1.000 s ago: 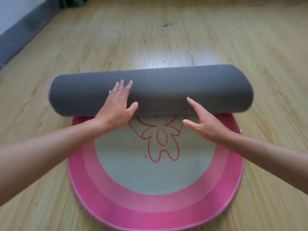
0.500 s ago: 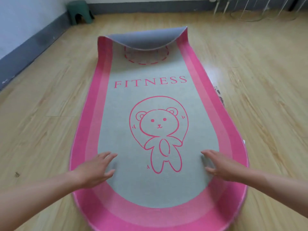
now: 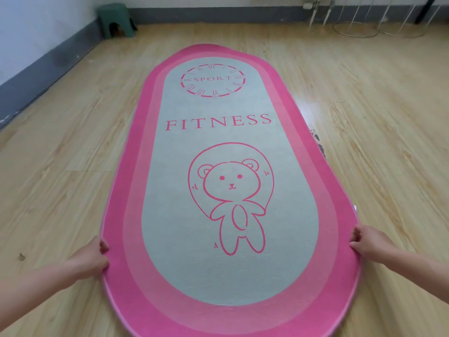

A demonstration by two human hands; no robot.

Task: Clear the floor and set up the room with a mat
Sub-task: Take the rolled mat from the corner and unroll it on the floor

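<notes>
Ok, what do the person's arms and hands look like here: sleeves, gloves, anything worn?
Both forearms are bare up to the frame edge, no sleeves in view. The left hand and right hand wear no gloves; no rings, watch or bands are visible on what shows.

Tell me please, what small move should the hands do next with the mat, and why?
Probably a short pull toward the person, then let go. The pink oval fitness mat already lies fully unrolled on the wooden floor, and the left hand and right hand each pinch a side edge near the close end, so only straightening seems left.
</notes>
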